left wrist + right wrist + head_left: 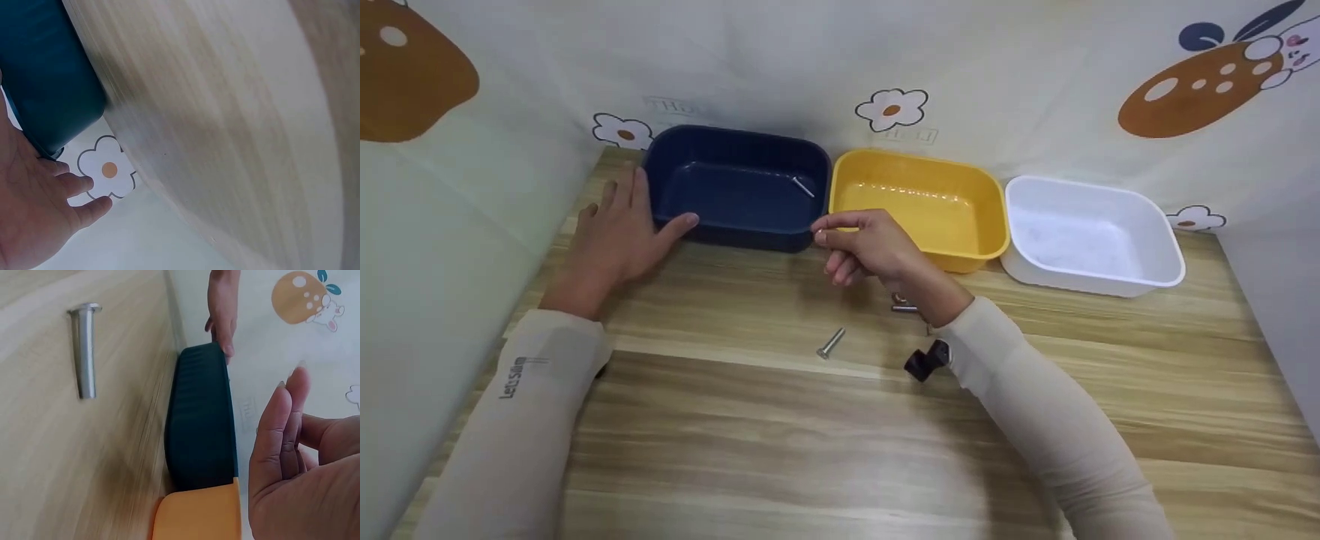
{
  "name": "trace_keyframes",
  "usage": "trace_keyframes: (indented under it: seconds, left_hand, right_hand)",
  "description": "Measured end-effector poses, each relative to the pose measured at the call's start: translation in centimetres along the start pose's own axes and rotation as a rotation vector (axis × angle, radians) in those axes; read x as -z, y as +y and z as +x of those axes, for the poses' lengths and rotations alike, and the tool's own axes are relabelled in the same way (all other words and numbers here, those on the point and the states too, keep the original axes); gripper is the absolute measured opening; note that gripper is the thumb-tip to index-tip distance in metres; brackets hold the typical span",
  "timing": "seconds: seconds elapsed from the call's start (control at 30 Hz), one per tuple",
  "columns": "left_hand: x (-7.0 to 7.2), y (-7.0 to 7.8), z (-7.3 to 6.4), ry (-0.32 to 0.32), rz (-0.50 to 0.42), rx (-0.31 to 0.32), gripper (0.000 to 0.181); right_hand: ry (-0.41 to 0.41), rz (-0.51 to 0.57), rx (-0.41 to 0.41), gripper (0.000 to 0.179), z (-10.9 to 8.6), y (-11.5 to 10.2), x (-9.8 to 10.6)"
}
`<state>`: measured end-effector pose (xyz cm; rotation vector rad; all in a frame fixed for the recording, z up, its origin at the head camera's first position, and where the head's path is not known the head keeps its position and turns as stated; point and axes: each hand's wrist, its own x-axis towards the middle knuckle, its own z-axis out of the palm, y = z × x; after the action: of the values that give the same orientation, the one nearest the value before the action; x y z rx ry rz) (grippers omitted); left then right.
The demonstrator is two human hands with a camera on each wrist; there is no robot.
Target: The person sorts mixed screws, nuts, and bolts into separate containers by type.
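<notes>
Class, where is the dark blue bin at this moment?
In the head view, the dark blue bin stands at the left end of the row, directly beside the yellow bin on its right, with the left hand touching its left end.

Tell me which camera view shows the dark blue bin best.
The head view: it shows the dark blue bin nearly whole, rim and inside. The right wrist view shows mainly its outer side; the left wrist view, a cropped part of its outside.
</notes>
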<state>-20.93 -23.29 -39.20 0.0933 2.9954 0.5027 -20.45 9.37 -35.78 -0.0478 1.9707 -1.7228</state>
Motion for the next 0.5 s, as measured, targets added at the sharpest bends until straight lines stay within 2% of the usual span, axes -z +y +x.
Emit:
trace_keyframes:
  seconds: [0.27,0.5]
  left_hand:
    - [-0.1,0.0,0.3,0.001,0.0,0.003,0.112]
    - [-0.2,-0.1,0.2,-0.006,-0.003,0.009,0.113]
  right_hand:
    - [0.008,0.015,-0.008,0.026,1.1,-0.1,0.1]
    - [-0.005,0.031,0.018,0.024,1.9,-0.5,-0.4]
